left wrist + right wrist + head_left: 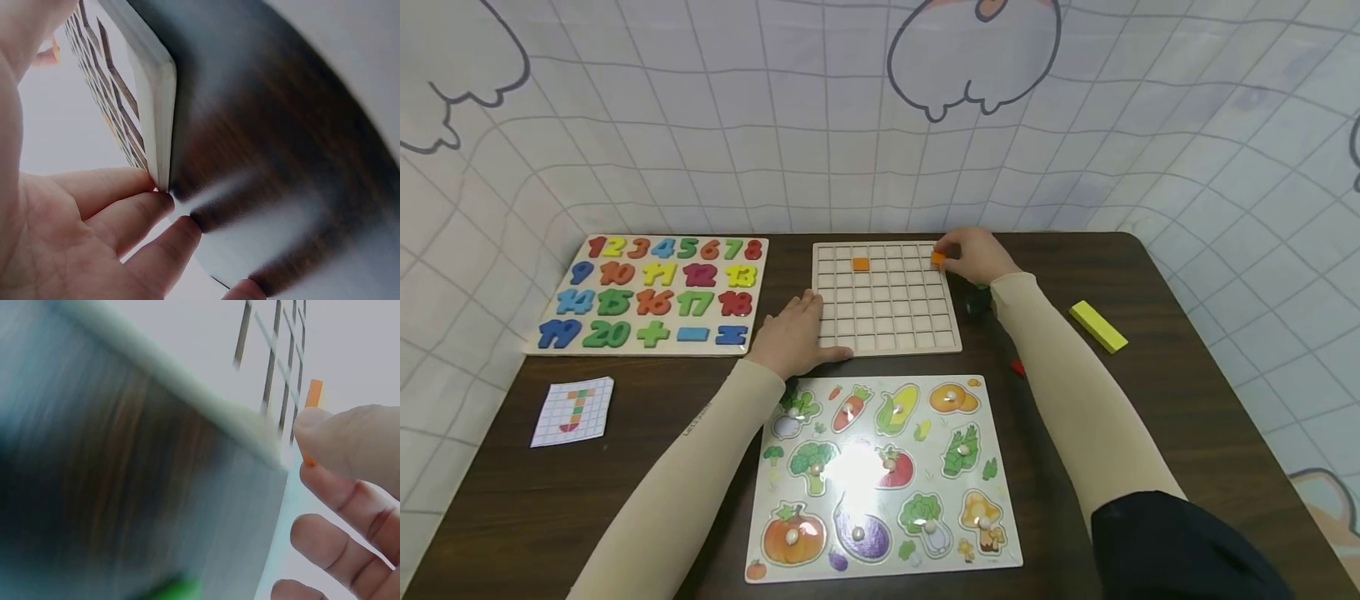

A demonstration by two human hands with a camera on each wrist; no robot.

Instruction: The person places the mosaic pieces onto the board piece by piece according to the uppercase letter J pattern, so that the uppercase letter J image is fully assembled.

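Observation:
A pale wooden grid board point(887, 312) lies at the back middle of the table in the head view, one orange square tile point(861, 264) set in its upper rows. Between thumb and forefinger my right hand point(977, 257) pinches a second orange tile point(314, 394), held over the board's upper right corner. My left hand point(793, 337) rests at the board's left edge with fingers extended; in the left wrist view its fingertips point(144, 178) touch the board's side. Small white card point(572, 412) at the left shows a J-shaped pattern of coloured squares.
A number puzzle board point(632, 347) lies at the back left. In front, a vegetable puzzle board point(880, 575) sits between my forearms. A yellow bar point(1098, 326) lies on the right. A red piece point(1018, 367) and a dark green object point(977, 302) are partly covered by my right arm.

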